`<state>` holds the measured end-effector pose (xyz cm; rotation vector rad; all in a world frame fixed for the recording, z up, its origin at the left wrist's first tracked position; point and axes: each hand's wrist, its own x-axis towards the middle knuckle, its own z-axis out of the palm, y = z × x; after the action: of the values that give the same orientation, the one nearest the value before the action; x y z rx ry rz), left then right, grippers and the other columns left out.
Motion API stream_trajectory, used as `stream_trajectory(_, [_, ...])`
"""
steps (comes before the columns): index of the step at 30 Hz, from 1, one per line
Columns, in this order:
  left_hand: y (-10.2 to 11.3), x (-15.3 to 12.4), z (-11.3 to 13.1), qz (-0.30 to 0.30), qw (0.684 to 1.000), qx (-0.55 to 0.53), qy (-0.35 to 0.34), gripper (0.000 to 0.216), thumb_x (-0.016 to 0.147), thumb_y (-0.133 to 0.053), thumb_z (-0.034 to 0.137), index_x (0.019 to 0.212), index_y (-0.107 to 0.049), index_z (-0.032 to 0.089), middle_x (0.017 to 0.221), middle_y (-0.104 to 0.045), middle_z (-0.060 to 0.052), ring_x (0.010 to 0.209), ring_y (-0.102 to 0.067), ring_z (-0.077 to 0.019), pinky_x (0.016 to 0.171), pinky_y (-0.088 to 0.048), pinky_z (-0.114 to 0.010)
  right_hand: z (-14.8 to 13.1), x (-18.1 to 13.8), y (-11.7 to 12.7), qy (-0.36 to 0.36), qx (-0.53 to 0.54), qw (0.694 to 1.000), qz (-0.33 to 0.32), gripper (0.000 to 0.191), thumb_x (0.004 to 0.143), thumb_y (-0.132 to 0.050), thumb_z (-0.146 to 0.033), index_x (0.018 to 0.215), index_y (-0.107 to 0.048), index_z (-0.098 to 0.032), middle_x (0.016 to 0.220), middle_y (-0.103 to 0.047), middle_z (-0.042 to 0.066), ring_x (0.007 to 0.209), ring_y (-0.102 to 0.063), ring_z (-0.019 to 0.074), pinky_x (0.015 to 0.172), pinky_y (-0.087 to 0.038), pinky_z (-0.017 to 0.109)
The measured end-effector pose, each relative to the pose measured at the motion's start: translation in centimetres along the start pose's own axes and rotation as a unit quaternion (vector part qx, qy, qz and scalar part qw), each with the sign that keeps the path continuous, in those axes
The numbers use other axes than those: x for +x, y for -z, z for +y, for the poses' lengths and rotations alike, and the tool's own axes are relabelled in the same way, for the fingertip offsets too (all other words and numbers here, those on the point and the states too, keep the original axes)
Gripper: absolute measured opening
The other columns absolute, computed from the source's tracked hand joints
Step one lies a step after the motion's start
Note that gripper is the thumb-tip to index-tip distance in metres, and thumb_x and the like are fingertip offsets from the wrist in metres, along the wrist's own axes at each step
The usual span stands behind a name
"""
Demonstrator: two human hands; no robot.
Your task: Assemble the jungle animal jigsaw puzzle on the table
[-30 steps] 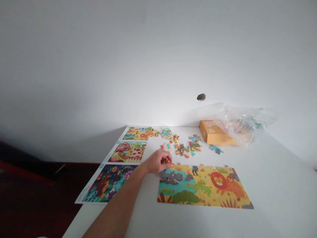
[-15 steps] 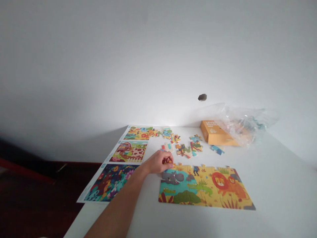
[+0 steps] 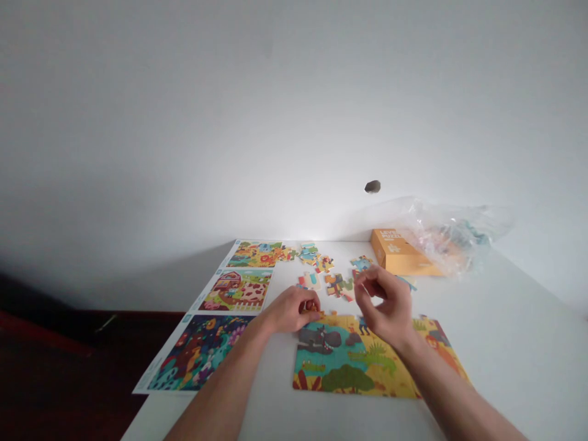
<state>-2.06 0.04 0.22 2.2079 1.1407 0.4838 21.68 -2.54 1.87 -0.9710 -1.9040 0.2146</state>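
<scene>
My left hand is at the top left corner of the partly joined animal puzzle, its fingers pinched on a small orange-yellow puzzle piece. The piece is at the puzzle's edge; whether it is joined there I cannot tell. My right hand is above the puzzle's far edge, thumb and forefinger curled together beside the loose puzzle pieces. Anything between those fingertips is hidden. My right hand and forearm cover much of the lion part of the picture.
A sheet with three printed pictures lies on the left of the white table. More loose pieces lie toward the wall. An orange puzzle box stands at the back right, a clear plastic bag draped over it.
My right hand has come in from the lower right, over the puzzle to the loose pieces. The left hand stays at the puzzle's corner with its piece. The view has tilted slightly.
</scene>
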Motion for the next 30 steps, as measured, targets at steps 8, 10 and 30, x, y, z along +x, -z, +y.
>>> stream_trajectory(8, [0.0, 0.0, -0.1, -0.007, 1.000, 0.024, 0.007, 0.010, 0.081, -0.064, 0.027, 0.084, -0.069, 0.018, 0.063, -0.060, 0.001, 0.057, -0.052, -0.0108, 0.056, -0.036, -0.020, -0.3, -0.5, -2.1, -0.055, -0.041, 0.977, -0.204, 0.019, 0.085, -0.050, -0.018, 0.093, -0.067, -0.021, 0.073, -0.067, 0.001, 0.061, -0.058, 0.0121, 0.060, -0.036, 0.023])
stream_trajectory(10, [0.0, 0.1, -0.1, -0.006, 0.999, 0.032, 0.003, 0.010, 0.081, -0.064, 0.027, 0.082, -0.068, 0.018, 0.062, -0.060, 0.001, 0.057, -0.052, -0.0110, 0.056, -0.035, -0.021, -0.5, -0.3, -1.9, -0.074, -0.073, 0.962, -0.251, 0.017, 0.087, -0.051, -0.027, 0.089, -0.067, -0.022, 0.072, -0.068, 0.001, 0.063, -0.060, 0.0138, 0.060, -0.034, 0.024])
stream_trajectory(30, [0.6, -0.2, 1.3, -0.024, 0.991, 0.128, -0.009, 0.019, 0.074, -0.072, 0.031, 0.090, -0.067, 0.022, 0.100, -0.058, -0.003, 0.086, -0.060, -0.0182, 0.072, -0.044, -0.025, -0.2, -0.8, -2.8, -0.086, -0.114, 0.921, -0.361, 0.025, 0.091, -0.054, -0.042, 0.084, -0.066, -0.022, 0.076, -0.071, 0.001, 0.068, -0.063, 0.0154, 0.058, -0.026, 0.026])
